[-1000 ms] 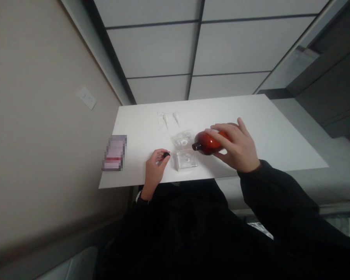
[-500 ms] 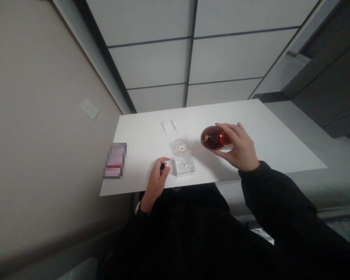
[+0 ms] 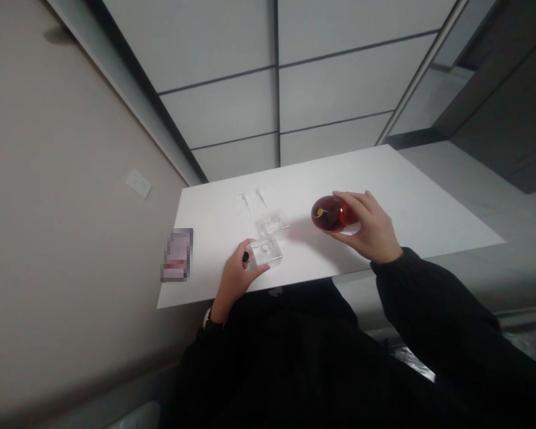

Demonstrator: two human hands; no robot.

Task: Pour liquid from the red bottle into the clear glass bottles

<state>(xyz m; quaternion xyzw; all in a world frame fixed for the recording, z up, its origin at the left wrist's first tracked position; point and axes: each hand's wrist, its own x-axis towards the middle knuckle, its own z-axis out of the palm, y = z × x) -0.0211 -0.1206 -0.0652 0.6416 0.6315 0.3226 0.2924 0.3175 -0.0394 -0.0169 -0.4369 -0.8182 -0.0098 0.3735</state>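
Note:
My right hand (image 3: 370, 229) is wrapped round a rounded bottle of dark red liquid (image 3: 328, 213), held above the table with its bulbous end to the left. An orange spot shows on that end. At the table's near side, my left hand (image 3: 237, 271) has thumb and forefinger round a clear square bottle (image 3: 267, 252) with a round neck on top. A small black cap (image 3: 245, 257) is also tucked inside that hand. Just behind stands a second clear square piece (image 3: 272, 223), apart from both hands.
Two small whitish funnel-like pieces (image 3: 261, 193) lie towards the back of the white table (image 3: 375, 173). A blurred pinkish pack (image 3: 177, 255) lies at the left. A wall (image 3: 71, 238) borders the left side, and panelled doors (image 3: 232, 107) stand behind.
My left hand has opened out from its curled pose and closed round the clear square bottle, which has shifted slightly left. The red bottle stays in my right hand. The view has tilted slightly.

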